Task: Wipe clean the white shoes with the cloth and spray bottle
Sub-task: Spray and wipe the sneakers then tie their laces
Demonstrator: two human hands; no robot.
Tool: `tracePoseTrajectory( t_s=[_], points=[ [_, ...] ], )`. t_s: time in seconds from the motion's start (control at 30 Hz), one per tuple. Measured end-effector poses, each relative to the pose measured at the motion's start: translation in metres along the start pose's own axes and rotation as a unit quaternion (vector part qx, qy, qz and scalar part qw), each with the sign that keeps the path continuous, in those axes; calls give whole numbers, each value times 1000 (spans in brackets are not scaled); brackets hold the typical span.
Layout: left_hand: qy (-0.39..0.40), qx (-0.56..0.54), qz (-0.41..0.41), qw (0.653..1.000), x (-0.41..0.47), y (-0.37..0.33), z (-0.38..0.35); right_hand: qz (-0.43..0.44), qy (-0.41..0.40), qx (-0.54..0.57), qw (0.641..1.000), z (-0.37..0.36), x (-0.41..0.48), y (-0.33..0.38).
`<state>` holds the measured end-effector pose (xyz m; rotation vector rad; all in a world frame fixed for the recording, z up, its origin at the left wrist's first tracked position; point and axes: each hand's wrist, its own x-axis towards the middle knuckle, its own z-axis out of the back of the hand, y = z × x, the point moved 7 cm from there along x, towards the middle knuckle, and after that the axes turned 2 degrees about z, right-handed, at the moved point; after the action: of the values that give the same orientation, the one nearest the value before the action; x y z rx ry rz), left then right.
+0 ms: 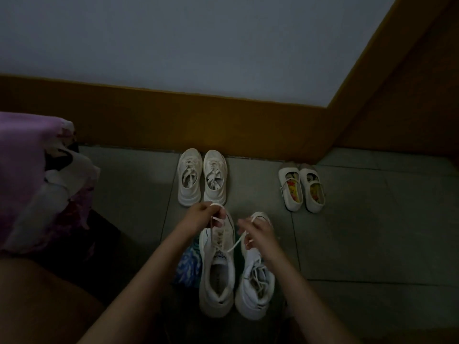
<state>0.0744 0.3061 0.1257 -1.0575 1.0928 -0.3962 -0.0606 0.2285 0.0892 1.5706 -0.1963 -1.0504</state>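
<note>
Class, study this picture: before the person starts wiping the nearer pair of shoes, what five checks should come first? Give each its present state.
1. Hands free for wiping: not ok. The left hand and right hand each have a grip on the white lace of the near white lace-up sneaker.
2. Cloth nearby: ok. A blue patterned cloth lies beside that sneaker.
3. Spray bottle located: cannot tell. None is plainly visible.
4. Sneaker steady: ok. It stands sole-down on the grey tiled floor.
5. Light enough to see dirt: not ok. The scene is dim.
</note>
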Motion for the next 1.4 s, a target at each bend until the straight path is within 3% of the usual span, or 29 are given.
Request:
tracePoseTrajectory(
  t_s=[0.13,0.23,0.43,0.57,0.73,0.83,0.97,1.1,1.2,1.3,1.4],
  points=[
    [44,11,-48,998,-3,3,-5,52,120,-81,988,-34,-8,-13],
    [50,-11,-56,997,-6,9,3,84,108,-101,985,-34,-9,-18],
    [56,-49,-17,997,-5,29,20,31,147,-30,988,-24,-14,-19],
    [70,-21,15,997,-4,41,16,45,40,55,997,-9,-6,-3],
    [100,46,14,994,-6,55,9,-4,-90,180,980,11,13,2],
    [81,41,-2,996,-3,62,3,-12,-95,136,986,10,19,0],
    [-43,-120,62,990,3,78,9,0,-152,57,987,19,17,-13],
    [-88,-126,57,986,1,79,5,48,-191,0,981,25,6,-7],
    [-96,-137,52,984,2,77,3,53,-165,22,985,24,7,1],
    [-93,-169,68,979,2,77,0,47,-88,118,988,12,8,10],
    [-81,-110,37,990,5,74,1,61,-33,145,987,0,7,18]
  ],
)
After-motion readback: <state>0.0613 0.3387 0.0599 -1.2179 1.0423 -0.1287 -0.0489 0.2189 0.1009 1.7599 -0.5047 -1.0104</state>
